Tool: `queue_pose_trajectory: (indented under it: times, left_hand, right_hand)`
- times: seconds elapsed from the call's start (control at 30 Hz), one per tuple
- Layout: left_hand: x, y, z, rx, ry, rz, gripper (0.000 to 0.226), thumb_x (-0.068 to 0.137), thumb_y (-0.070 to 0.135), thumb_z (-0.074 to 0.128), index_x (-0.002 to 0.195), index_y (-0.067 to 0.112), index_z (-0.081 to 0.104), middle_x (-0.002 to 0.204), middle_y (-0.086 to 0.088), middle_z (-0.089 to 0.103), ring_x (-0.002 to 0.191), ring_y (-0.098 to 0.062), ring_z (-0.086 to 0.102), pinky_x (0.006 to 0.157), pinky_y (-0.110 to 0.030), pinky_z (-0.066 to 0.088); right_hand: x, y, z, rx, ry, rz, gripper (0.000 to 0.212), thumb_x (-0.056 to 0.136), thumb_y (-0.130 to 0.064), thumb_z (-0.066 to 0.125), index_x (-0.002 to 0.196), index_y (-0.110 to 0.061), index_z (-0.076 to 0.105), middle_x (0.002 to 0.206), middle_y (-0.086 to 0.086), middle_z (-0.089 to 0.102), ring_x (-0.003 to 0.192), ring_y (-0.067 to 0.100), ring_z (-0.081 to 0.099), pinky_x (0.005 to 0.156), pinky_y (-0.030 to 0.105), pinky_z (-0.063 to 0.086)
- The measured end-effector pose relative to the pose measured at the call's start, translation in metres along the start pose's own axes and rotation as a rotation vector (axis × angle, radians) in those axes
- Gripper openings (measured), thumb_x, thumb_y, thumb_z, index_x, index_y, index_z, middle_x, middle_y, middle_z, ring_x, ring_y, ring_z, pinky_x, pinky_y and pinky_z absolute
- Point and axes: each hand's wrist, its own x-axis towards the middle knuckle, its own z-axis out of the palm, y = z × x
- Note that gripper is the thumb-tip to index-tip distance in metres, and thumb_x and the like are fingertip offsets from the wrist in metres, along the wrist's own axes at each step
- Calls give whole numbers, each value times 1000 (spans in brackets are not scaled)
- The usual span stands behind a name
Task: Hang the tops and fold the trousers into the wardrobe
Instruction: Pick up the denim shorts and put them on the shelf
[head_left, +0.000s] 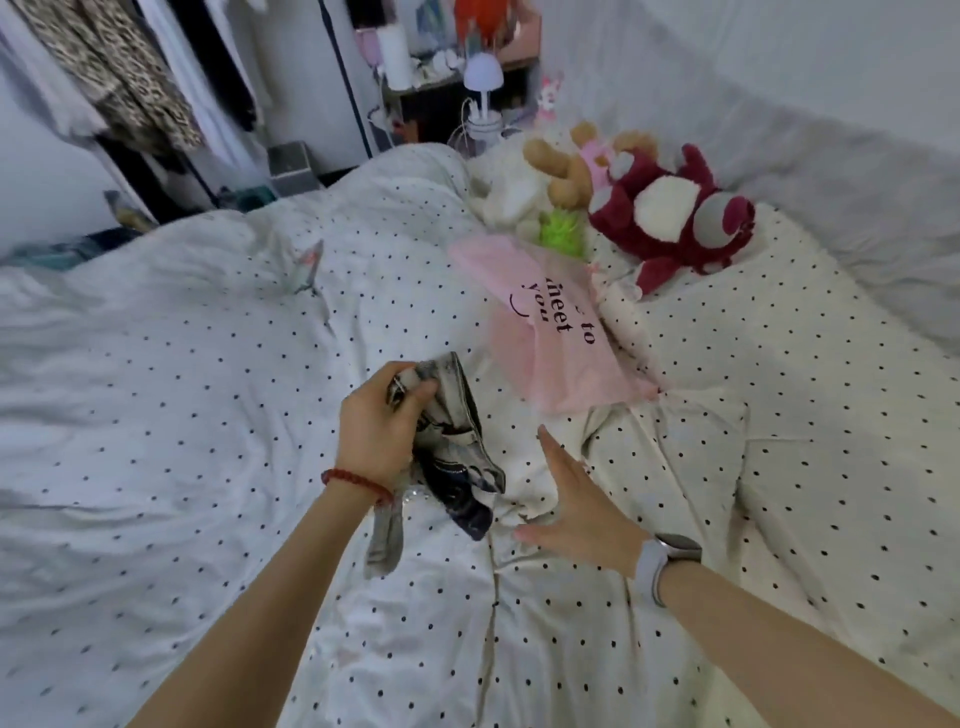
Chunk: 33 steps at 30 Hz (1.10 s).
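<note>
My left hand grips a bunched grey and dark printed garment and holds it just above the dotted duvet. Part of the cloth hangs down below my wrist. My right hand is flat with straight fingers, hovering over the duvet just right of the garment, apart from it. A pink top with dark lettering lies spread on the bed beyond my hands. At the upper left hang clothes on the wardrobe rail, among them a leopard-print piece.
Plush toys lie at the head of the bed: a dark red bear, a tan one and a green one. A hanger lies on the duvet. A bedside shelf with a small lamp stands behind.
</note>
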Motion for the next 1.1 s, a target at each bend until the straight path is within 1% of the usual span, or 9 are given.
queue_pose_trajectory:
  times: [0.2, 0.3, 0.4, 0.6, 0.73, 0.77, 0.8, 0.93, 1.1]
  left_hand:
    - [-50, 59, -73, -336, 111, -133, 11, 89, 9, 58, 81, 16, 62, 64, 12, 68, 63, -3, 64, 61, -18, 53]
    - [-82, 63, -87, -414, 185, -275, 10, 89, 12, 59, 79, 14, 61, 69, 3, 69, 67, -12, 66, 67, -28, 58]
    - [-121, 47, -105, -410, 239, -421, 10, 89, 12, 59, 80, 10, 58, 77, -9, 65, 72, -24, 63, 71, -38, 56]
    - [-208, -26, -141, -321, 225, -794, 16, 91, 12, 58, 101, 1, 60, 83, -13, 65, 71, -22, 62, 62, -29, 53]
    - [-244, -105, -132, -146, 193, -953, 32, 92, 9, 55, 122, -2, 50, 108, -20, 59, 83, -26, 56, 80, -36, 47]
    - [-249, -124, -125, -132, 184, -982, 36, 93, 9, 53, 127, 0, 46, 119, -22, 55, 91, -28, 55, 84, -38, 46]
    - [-252, -141, -117, -107, 168, -1007, 40, 94, 11, 52, 131, 1, 42, 128, -23, 50, 101, -30, 54, 88, -38, 44]
    - [-275, -193, -84, 19, 56, -1048, 48, 95, 14, 50, 139, 4, 34, 138, -18, 41, 96, -24, 54, 78, -28, 46]
    - [-307, -247, -63, 219, -90, -1182, 62, 89, 24, 56, 143, 8, 29, 142, -24, 33, 126, -39, 38, 106, -46, 34]
  right_hand:
    - [-22, -34, -11, -153, -39, -104, 93, 79, -43, 68, 148, -29, 8, 143, -18, 20, 134, 3, 17, 114, 30, 20]
    - [-28, -32, -5, -244, -29, -116, 32, 91, -34, 56, 120, -22, 50, 118, -6, 58, 112, 15, 54, 88, 28, 42]
    - [-41, -33, -6, -146, -61, -117, 5, 94, -22, 52, 96, -19, 56, 89, 1, 64, 87, 22, 60, 67, 20, 41]
    - [-59, -71, -7, -204, -596, -43, 13, 92, -27, 57, 100, -18, 59, 87, -11, 56, 76, 2, 52, 58, 6, 35]
    - [-35, -52, 46, 20, -316, 168, 33, 93, -20, 51, 106, 9, 60, 99, 28, 57, 89, 32, 58, 99, 44, 40]
    - [-28, -40, 62, 101, -185, 221, 31, 94, -16, 47, 102, 11, 58, 100, 33, 54, 86, 37, 57, 70, 29, 27]
    - [-22, -28, 78, 116, -80, 272, 32, 95, -15, 43, 107, 11, 57, 107, 31, 56, 91, 37, 57, 81, 40, 44]
    - [-28, 14, 136, -11, -166, 444, 46, 98, -23, 40, 141, -9, 33, 142, 15, 42, 117, 29, 49, 92, 31, 39]
    - [-46, 46, 183, -164, -162, 528, 54, 97, -30, 44, 138, 2, 31, 140, 19, 41, 127, 33, 41, 97, 30, 35]
